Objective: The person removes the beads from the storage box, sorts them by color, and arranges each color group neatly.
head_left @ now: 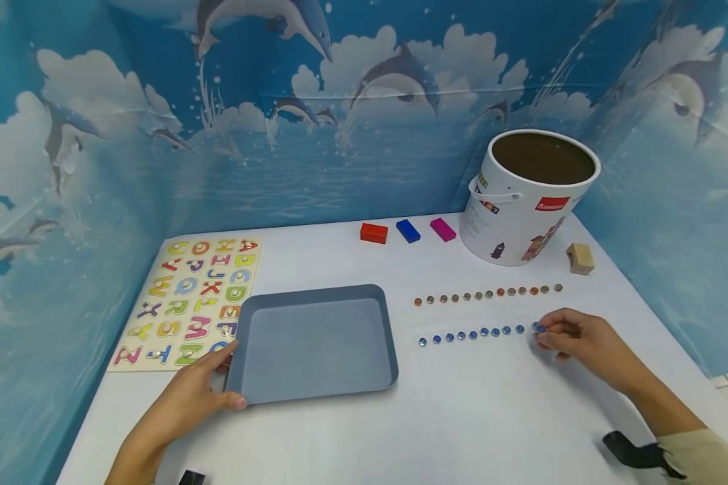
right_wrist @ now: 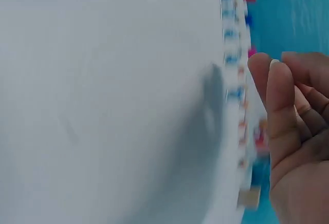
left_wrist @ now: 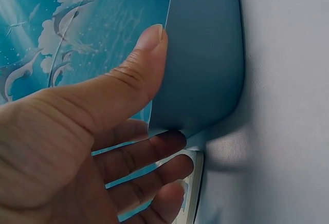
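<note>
My left hand (head_left: 230, 377) grips the near left corner of a grey-blue tray (head_left: 315, 291), which lies empty on the white table (head_left: 449, 417). In the left wrist view the thumb (left_wrist: 139, 64) lies on the tray's (left_wrist: 205, 54) edge and the fingers curl beneath it. My right hand (head_left: 546, 333) is at the right end of a row of blue beads (head_left: 479, 333) and pinches the last bead (head_left: 538, 328). In the blurred right wrist view its curled fingers (right_wrist: 280, 95) are beside the bead row (right_wrist: 231, 59).
A row of brown beads (head_left: 488, 294) runs behind the blue one. A white bucket (head_left: 522, 209) stands at the back right, with a wooden block (head_left: 580, 258) beside it. Red (head_left: 373, 232), blue (head_left: 408, 230) and magenta (head_left: 443, 229) blocks lie behind. An alphabet puzzle (head_left: 188, 296) lies at the left.
</note>
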`<state>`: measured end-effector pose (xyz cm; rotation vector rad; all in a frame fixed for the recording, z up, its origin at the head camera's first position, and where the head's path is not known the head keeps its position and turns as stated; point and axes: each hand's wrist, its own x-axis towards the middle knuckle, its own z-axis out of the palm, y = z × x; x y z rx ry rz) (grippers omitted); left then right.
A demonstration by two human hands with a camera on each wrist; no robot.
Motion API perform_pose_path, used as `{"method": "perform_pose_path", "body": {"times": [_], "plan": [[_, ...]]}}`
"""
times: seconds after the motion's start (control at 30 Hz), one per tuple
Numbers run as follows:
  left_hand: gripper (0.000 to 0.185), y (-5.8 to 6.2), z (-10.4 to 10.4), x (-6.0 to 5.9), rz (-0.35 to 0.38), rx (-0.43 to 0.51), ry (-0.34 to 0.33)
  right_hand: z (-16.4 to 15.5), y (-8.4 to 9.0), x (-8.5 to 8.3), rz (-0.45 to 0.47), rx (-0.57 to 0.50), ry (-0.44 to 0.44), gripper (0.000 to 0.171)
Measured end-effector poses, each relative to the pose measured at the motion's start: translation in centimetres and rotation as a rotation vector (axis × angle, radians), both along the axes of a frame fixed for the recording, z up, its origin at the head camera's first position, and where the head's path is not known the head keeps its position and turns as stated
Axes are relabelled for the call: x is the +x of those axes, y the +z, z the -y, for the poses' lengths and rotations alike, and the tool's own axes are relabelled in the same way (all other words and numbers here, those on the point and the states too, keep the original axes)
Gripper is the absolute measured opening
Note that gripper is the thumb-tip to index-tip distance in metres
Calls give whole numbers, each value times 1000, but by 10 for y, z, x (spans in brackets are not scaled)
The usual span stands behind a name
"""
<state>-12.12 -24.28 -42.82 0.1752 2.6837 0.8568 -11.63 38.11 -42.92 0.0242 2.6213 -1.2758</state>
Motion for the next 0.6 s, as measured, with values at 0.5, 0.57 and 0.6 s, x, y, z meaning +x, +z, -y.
{"method": "perform_pose_path", "body": {"times": [0.5, 0.57, 0.6], "plan": [[104, -2, 2, 1, -10, 16, -2, -57, -22, -30, 46, 298, 6, 47], [104, -2, 1, 1, -12, 14, -1, -57, -25, -31, 53, 300, 7, 47], [104, -2, 1, 2, -9, 15, 1, -56, -26, -32, 51, 302, 8, 47]]}}
